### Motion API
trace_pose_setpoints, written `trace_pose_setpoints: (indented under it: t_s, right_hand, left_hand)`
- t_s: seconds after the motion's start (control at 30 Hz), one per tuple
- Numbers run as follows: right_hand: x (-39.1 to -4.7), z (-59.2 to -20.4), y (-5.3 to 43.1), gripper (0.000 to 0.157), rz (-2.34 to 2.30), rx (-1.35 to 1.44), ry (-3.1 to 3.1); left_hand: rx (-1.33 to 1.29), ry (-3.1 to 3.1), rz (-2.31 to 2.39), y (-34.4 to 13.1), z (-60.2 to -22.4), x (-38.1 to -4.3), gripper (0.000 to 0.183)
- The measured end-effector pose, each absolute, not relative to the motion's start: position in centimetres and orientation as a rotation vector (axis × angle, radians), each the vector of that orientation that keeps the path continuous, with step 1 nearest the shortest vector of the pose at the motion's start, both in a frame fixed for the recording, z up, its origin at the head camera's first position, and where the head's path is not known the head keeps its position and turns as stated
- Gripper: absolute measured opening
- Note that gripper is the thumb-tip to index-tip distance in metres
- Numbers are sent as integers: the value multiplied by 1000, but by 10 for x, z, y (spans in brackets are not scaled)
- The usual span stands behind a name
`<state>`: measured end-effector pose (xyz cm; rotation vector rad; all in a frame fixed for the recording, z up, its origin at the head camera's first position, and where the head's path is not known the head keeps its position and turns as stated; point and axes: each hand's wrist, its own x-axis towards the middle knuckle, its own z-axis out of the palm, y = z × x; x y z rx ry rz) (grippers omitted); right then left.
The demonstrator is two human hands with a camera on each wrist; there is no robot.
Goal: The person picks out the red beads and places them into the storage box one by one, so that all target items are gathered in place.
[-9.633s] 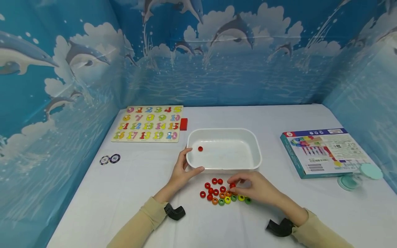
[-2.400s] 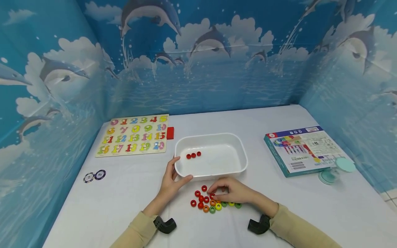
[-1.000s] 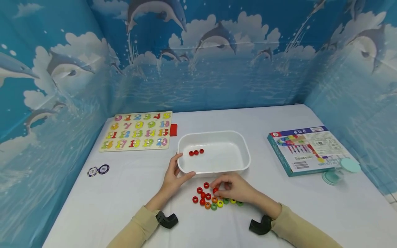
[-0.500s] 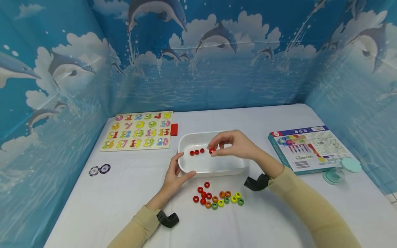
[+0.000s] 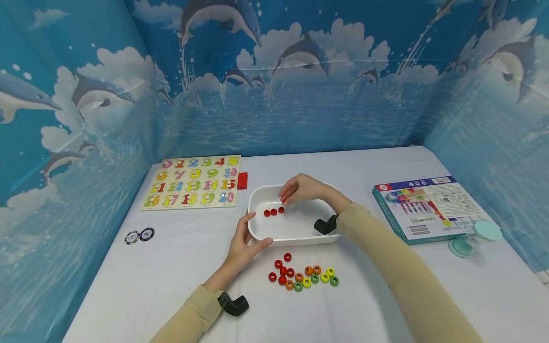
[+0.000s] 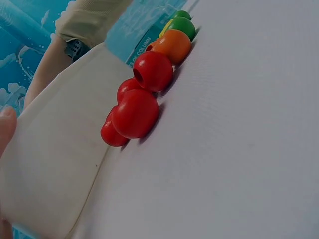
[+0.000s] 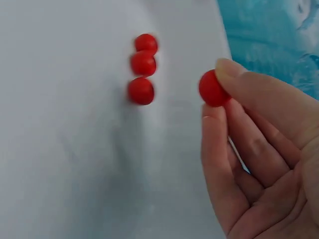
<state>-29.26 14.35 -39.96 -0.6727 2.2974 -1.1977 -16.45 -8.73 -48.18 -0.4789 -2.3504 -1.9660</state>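
Observation:
The white tray [image 5: 296,240] stands at the middle of the table. My left hand [image 5: 241,248] holds its near left corner, thumb along the front wall and fingers at the left side. My right hand [image 5: 305,187] is over the tray's far part, pinching a red bead [image 7: 213,88] between thumb and fingertip. Three red beads [image 5: 273,212] lie in a row inside the tray, just left of that hand. On the cloth in front of the tray are several red beads [image 5: 282,280], with orange beads [image 5: 309,270], yellow beads [image 5: 324,277] and green beads [image 5: 334,281] to their right.
A number puzzle board [image 5: 195,183] lies at the back left, a red block [image 5: 242,181] at its edge. Two round chips [image 5: 147,234] are on the left. To the right lies a flat game box [image 5: 429,207], beside a clear jar with a mint lid [image 5: 488,230].
My right hand has picked a red bead from the group on the cloth and carried it up over the tray, then left towards the row. My left hand has stayed at the tray's corner.

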Motion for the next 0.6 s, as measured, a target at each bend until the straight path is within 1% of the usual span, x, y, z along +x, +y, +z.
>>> trace_pose_setpoints:
  t_s: [0.17,0.33,0.5,0.6]
  right_hand:
    - [-294,-415,142,29,-1082,-604,2324]
    - [-291,-419,137,27,-1007,-586,2385]
    - [-290,-417,134,30,-987,-607,2403]
    - [-291,-412,138,32,-1014,-667,2414]
  left_hand:
    - [-459,-2365,-2006,-87,-480,-164,78]
    - [-458,-2365,-2058,-87,-468,-158,77]
    - [-479,-2369,-2047,-86,-452,-152,75]
    - [-484,-2373,-2033,-86,-452,-152,74]
